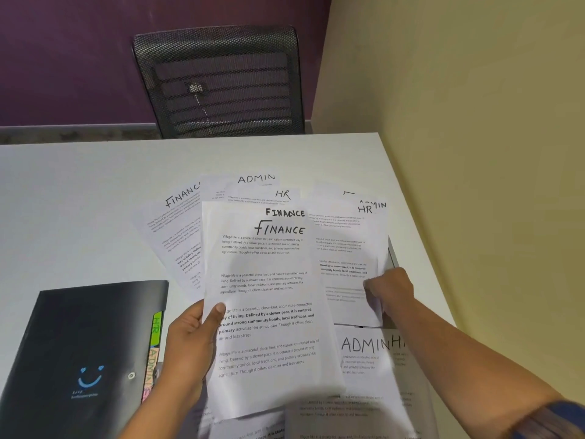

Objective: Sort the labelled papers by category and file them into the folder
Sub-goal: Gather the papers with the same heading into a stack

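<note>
My left hand holds two stacked FINANCE sheets above the table, thumb on their left edge. My right hand pinches the lower edge of an HR sheet lying at the right. More labelled papers are spread behind: another FINANCE sheet, an ADMIN sheet and an HR sheet. Near me lie an ADMIN sheet and another sheet partly under my right arm. The black folder lies shut at the left, with HR and ADMIN tabs sticking out of its right edge.
The white table ends at a yellow wall on the right. A black mesh chair stands behind the far edge, against a purple wall.
</note>
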`<state>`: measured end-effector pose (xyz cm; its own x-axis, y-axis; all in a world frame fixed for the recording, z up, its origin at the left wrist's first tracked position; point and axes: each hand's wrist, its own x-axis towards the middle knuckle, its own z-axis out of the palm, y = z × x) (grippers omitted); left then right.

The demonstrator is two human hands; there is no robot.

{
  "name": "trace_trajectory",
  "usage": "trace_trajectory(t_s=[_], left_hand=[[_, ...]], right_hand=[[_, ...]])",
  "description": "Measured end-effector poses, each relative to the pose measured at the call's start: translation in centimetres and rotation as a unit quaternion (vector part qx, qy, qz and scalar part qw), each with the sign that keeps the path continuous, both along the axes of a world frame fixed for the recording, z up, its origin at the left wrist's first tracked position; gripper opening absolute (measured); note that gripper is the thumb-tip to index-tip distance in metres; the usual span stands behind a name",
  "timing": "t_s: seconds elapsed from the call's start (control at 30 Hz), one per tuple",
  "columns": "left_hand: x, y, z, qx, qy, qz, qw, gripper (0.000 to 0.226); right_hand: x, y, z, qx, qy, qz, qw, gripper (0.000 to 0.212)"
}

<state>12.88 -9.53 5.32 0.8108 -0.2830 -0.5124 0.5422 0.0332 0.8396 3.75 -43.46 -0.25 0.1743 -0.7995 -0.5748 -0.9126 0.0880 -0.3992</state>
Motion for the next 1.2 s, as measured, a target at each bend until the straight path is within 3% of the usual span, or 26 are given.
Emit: trace_trajectory(t_s=[0.03,0.07,0.27,0.43,0.5,0.67,0.77,0.83,0.9,1.03,1.13,1.2], left_hand=[[0.0,0.0,0.0,-0.001,0.001,0.001,1.000,0.021],[0.0,0.1,0.0,-0.003,0.001,0.003,1.000,0.021],[-0.9,0.6,-0.3,0.007,0.005,0.009,1.000,0.021],[-1.2,0.5,-0.4,0.015,0.006,0.008,1.000,0.021],[-1.1,0.4,-0.4,0.015,0.003,0.008,1.000,0.021],[-0.9,0.2,-0.2,0.016,-0.005,0.003,1.000,0.021],[-1.2,0.1,-0.1,0.016,-0.005,-0.002,1.000,0.021],[-1.5,0.1,0.0,0.015,-0.003,-0.002,1.000,0.020],[-1.8,0.2,0.1,0.014,-0.001,0.001,1.000,0.020],[-2.0,0.4,0.2,0.013,-0.003,0.009,1.000,0.020],[-1.9,0.4,0.2,0.011,0.005,0.010,1.000,0.020],[-1.8,0.4,0.1,0.012,0.006,0.011,1.000,0.019]], right_hand=[[0.0,0.0,0.0,-0.002,-0.021,0.002,1.000,0.014],[0.0,-0.2,0.0,-0.006,-0.042,0.000,0.999,0.012],[-0.1,-1.1,0.3,0.009,-0.133,-0.066,0.989,0.018],[-0.9,-1.8,0.7,0.003,-0.168,-0.066,0.984,0.022],[-1.1,-2.0,0.8,-0.007,-0.167,-0.062,0.984,0.011],[-1.6,-3.0,2.2,-0.085,-0.130,0.001,0.988,0.015],[-1.3,-2.8,3.0,0.019,-0.199,-0.026,0.979,0.009],[-0.8,-2.1,3.8,0.108,-0.229,-0.007,0.967,0.020],[-0.6,-1.3,4.0,0.131,-0.224,0.038,0.965,0.033],[-0.3,-0.1,2.6,0.021,-0.151,0.087,0.985,0.036],[0.1,0.8,1.7,-0.036,-0.123,0.090,0.988,0.018],[0.8,1.2,1.5,-0.012,-0.148,0.058,0.987,0.002]])
